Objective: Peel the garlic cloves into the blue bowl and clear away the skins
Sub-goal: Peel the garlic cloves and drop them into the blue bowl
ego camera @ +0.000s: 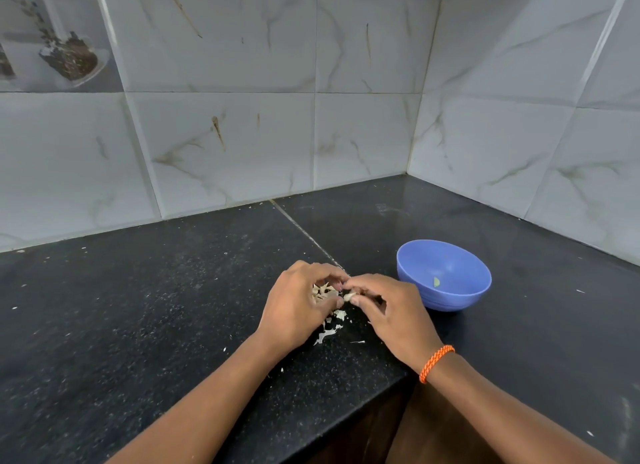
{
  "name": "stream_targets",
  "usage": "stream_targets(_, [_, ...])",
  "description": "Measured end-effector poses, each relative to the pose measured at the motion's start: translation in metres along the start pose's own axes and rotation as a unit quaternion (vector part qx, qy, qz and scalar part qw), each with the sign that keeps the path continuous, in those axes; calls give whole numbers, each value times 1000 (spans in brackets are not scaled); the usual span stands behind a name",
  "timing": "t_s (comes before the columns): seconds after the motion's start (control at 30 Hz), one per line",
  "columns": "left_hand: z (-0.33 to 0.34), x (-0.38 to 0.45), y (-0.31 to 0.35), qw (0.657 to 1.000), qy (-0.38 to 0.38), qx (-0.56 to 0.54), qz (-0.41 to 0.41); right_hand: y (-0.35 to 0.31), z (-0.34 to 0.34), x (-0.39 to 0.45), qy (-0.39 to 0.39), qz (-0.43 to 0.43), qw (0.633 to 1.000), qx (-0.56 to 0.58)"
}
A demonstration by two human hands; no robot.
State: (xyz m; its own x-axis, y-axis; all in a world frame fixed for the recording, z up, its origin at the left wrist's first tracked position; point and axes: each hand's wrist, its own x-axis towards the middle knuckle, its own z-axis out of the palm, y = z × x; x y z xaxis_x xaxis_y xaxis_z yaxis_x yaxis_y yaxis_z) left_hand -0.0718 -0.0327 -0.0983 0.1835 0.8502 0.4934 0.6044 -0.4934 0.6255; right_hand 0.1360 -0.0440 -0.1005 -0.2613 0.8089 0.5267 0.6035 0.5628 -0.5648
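Garlic clove [349, 296] between both hands [346, 304]

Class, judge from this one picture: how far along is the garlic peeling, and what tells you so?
Early on. Done: one pale peeled clove lies in the blue bowl. In hand: the left hand and right hand pinch a garlic clove between them, the left also holding papery garlic pieces. Left: finish this clove and clear the loose skins scattered on the black counter.
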Motion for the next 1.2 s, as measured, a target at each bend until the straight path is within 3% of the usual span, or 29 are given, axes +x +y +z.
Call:
stream_targets(0.37, [7,-2,5,999,44,15,-15,-2,-6,6,38,96,982,157])
stream_targets(0.57, [8,-2,6,999,45,15,-3,0,-2,5,51,82,988,119])
stream_targets(0.87, [8,-2,8,999,38,-27,-21,-2,1,9,67,109,975,181])
stream_targets(1.2, [6,-3,9,996,67,-42,-42,-8,5,5,74,65,987,128])
